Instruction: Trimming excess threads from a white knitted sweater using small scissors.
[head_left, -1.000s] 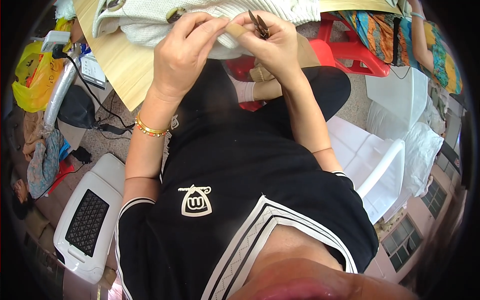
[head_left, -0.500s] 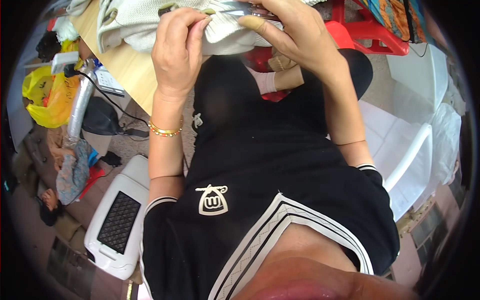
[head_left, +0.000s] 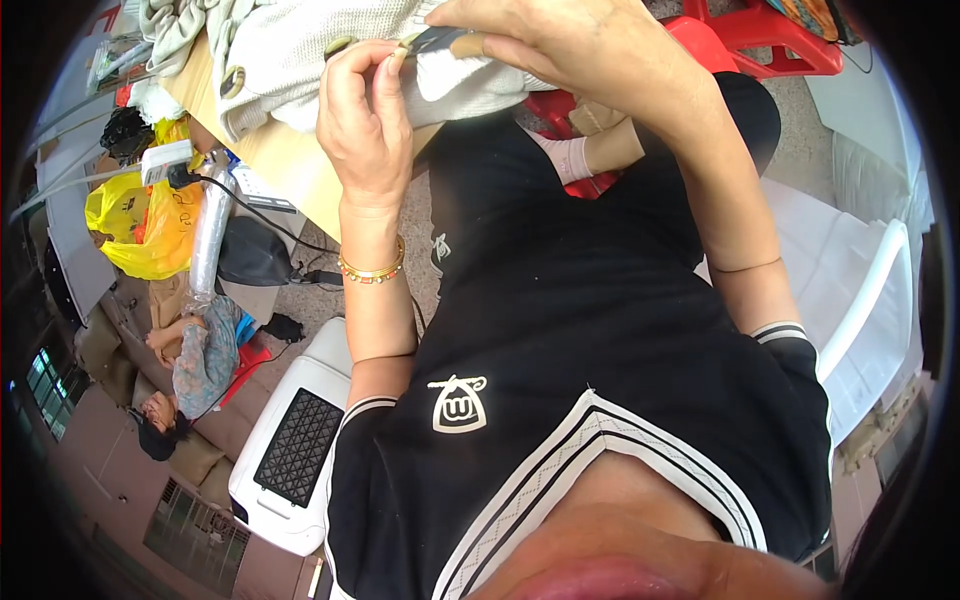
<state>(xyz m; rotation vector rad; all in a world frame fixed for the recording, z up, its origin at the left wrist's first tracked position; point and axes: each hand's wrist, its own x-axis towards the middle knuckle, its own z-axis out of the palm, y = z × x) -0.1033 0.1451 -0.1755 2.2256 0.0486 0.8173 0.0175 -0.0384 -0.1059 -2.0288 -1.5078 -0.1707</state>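
A cream knitted garment with large olive-brown buttons lies across the table edge. My left hand, with bracelets on its wrist, is closed on the garment's edge, thumb and forefinger pinched at an olive button. Another button sits just beyond these fingers. My right hand is closed around scissors, whose dark metal blades point toward the left fingertips. A yellowish covering wraps its thumb. The scissors' handles are hidden in the palm.
Under the garment is a light wooden table. Red plastic stools stand at the far right, a white plastic chair at the right. Leftward are a yellow bag, a black cable, a white case and a seated person.
The view has shifted, so most things sit further right. My right hand has turned, its back now covering more of the scissors. My left hand still pinches at the garment's button edge.
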